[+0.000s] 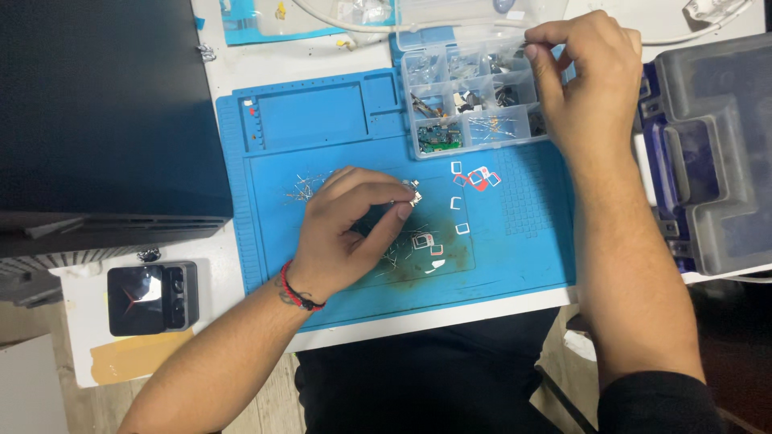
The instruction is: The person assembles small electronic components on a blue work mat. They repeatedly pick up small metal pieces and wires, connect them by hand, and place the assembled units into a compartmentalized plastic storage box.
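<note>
My left hand (351,227) rests on a blue work mat (515,257), fingers closed on a small metal part (412,193) pinched at the fingertips. Thin metal pins (304,187) lie scattered to its left, and several small white and red card trays (476,177) lie to its right. My right hand (583,76) reaches over a clear compartment box (470,96) of small electronic parts, thumb and finger pinched together at the box's far right edge. What they pinch is too small to make out.
A black case (104,112) fills the left side. A small black device (151,297) lies on the white table below it. A grey-and-blue plastic toolbox (712,153) stands open at right. White cable and clear bags lie at the table's far edge.
</note>
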